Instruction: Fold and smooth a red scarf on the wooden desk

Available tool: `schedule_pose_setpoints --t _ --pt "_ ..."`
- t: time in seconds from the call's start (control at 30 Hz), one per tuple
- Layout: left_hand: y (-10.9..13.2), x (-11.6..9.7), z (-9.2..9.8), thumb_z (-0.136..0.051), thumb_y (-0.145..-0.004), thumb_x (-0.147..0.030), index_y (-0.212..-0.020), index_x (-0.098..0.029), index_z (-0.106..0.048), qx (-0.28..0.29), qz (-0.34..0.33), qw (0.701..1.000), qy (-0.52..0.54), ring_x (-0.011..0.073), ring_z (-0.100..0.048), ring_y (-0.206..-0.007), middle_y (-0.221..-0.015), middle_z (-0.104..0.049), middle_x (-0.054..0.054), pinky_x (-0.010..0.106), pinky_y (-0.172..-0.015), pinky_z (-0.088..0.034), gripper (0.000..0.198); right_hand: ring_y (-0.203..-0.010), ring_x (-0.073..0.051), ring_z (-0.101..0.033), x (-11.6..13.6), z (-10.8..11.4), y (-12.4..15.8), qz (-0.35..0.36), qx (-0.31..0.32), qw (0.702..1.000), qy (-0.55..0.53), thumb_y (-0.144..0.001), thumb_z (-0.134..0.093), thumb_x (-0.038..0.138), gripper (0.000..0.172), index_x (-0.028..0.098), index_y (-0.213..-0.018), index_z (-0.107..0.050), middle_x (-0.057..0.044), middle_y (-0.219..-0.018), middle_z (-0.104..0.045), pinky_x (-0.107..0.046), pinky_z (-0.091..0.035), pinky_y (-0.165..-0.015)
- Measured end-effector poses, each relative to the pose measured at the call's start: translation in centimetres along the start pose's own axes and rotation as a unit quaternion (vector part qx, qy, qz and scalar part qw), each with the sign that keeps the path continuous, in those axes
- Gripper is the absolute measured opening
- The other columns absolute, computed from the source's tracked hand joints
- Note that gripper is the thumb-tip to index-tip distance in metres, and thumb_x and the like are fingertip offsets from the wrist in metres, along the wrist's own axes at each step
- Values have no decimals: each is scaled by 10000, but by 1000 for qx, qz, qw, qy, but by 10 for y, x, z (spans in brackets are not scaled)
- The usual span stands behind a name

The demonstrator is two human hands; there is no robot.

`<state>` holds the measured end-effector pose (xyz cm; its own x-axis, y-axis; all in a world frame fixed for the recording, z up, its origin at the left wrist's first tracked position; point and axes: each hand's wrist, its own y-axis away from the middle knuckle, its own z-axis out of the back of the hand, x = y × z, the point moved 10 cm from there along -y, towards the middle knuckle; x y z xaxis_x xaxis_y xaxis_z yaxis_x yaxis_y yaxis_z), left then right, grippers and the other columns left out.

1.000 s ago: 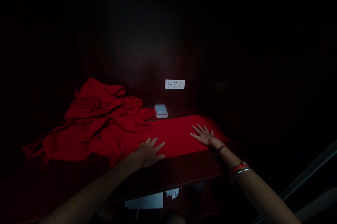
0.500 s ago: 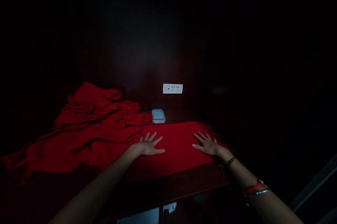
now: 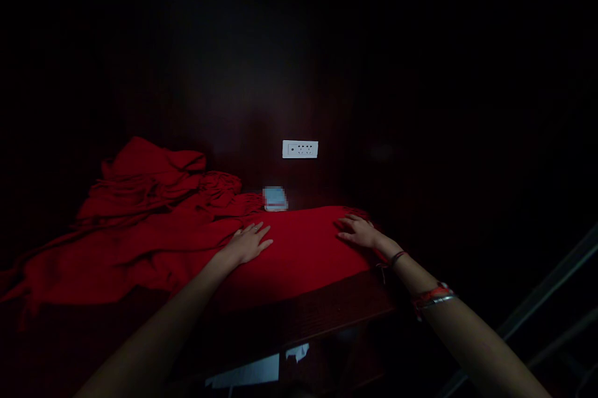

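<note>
Dark desk (image 3: 346, 300), red cloth (image 3: 303, 245) spread flat across middle.
Left hand (image 3: 248, 243) and right hand (image 3: 359, 232) palm-down on it, fingers apart; crumpled red fabric (image 3: 135, 230) at left, perhaps separate, hard to tell in gloom.

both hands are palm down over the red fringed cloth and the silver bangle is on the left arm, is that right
Not quite: the head view shows the silver bangle on the right arm. The left hand and right hand are indeed palm down over the red fringed cloth.
</note>
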<state>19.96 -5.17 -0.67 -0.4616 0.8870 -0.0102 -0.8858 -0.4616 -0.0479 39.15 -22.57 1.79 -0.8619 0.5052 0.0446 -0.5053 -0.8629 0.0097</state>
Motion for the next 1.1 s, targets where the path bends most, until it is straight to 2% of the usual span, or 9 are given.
schedule_pose_setpoints --t 0.1,0.17,0.23,0.47,0.6,0.73,0.87,0.97,1.1 --pt "2 -1 25 -244 -837 -319 -1193 -195 -373 -93 4 995 -22 181 -329 -1125 -1261 -341 69 291 -913 -270 399 -1062 -210 -375 1 24 -11 6 -88 992 88 -803 -358 285 350 202 -1136 -430 -97 -1189 -406 -340 -305 -836" --pt "6 2 41 -253 -821 -164 -1161 -200 -401 -137 17 989 -44 155 -376 -1080 -1219 -386 58 246 -888 -292 372 -1004 -214 -419 3 25 -18 16 -109 980 164 -811 -327 188 295 181 -1053 -497 -111 -1104 -476 -340 -324 -790" --pt "8 6 50 -273 -784 -76 -1121 -193 -431 -150 29 986 -71 157 -407 -1039 -1168 -427 62 243 -850 -322 390 -962 -217 -447 5 18 -25 31 -109 969 219 -808 -321 140 279 157 -976 -543 -127 -1041 -517 -340 -334 -760" --pt "14 33 62 -293 -764 -46 -943 -137 -531 -159 106 972 -134 186 -504 -850 -908 -539 102 269 -714 -387 312 -911 -207 -487 1 9 -35 52 -118 961 246 -795 -356 113 241 133 -853 -589 -123 -951 -569 -325 -327 -751" --pt "16 39 67 -300 -768 -73 -923 -141 -529 -184 121 969 -116 192 -499 -839 -885 -531 103 244 -639 -404 284 -913 -207 -490 0 11 -35 71 -130 957 248 -807 -353 144 241 150 -902 -574 -111 -950 -571 -315 -338 -728" --pt "18 40 71 -297 -762 -71 -879 -134 -533 -207 115 964 -118 200 -487 -835 -873 -526 98 245 -628 -404 271 -856 -189 -520 3 5 -37 98 -126 956 246 -799 -365 127 229 144 -845 -588 -93 -875 -594 -285 -344 -710" --pt "25 42 81 -292 -781 -110 -904 -136 -504 -270 124 946 -126 200 -473 -851 -929 -511 101 249 -632 -399 246 -800 -174 -534 3 6 -40 83 -146 957 236 -788 -374 119 209 139 -827 -578 -85 -843 -590 -257 -350 -669" --pt "30 40 92 -285 -801 -155 -904 -135 -492 -305 118 937 -126 203 -489 -815 -884 -533 102 277 -651 -391 233 -750 -161 -534 -4 26 -37 40 -186 957 217 -794 -365 161 194 136 -846 -550 -85 -840 -572 -227 -348 -586" --pt "47 38 128 -254 -823 -193 -909 -128 -484 -373 118 914 -104 212 -513 -762 -808 -557 90 350 -728 -357 254 -647 -114 -515 -28 86 -1 -34 -319 944 74 -781 -370 205 160 157 -814 -518 -48 -805 -557 -195 -335 -546"
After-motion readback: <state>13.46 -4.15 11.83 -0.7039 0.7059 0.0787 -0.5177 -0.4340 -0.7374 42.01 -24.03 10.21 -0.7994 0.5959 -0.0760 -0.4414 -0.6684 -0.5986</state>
